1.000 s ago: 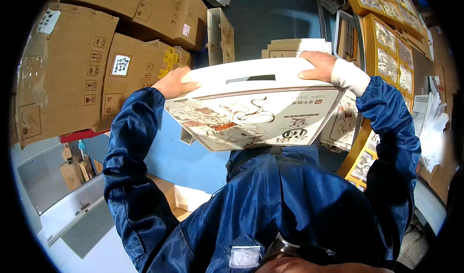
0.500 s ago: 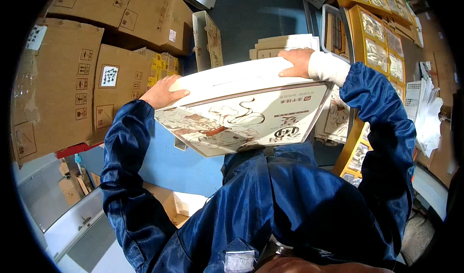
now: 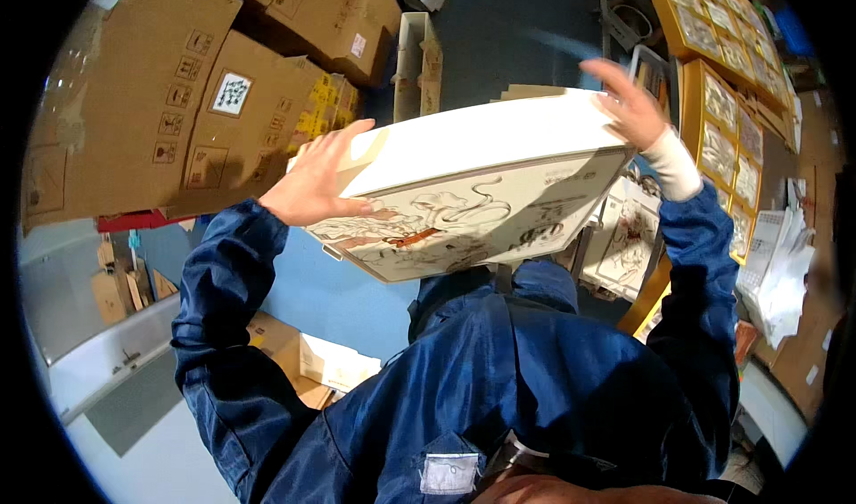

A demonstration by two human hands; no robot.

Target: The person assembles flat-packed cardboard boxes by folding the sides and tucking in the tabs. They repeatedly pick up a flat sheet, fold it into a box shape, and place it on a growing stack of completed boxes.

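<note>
A flat white carton (image 3: 473,143) with a line drawing of figures and dark lettering on its front is held up before my body, tilted, its plain white side uppermost. My left hand (image 3: 316,178) grips its left end, thumb along the front edge and fingers over the top. At the right end, my right hand (image 3: 635,110) has its fingers stretched out and slightly blurred; its palm side is against or very near the corner, and I cannot tell whether it touches.
Large brown cardboard boxes (image 3: 116,85) are stacked at the left. Yellow-framed display boxes (image 3: 731,138) line the right, near a similar printed carton (image 3: 621,236). A narrow open carton (image 3: 412,67) stands on the blue floor (image 3: 499,31) ahead. An opened box (image 3: 330,361) lies lower left.
My right hand has loosened from the carton's top edge and spread its fingers, shifting right. The left hand has wrapped further over its end. The view has swung slightly left.
</note>
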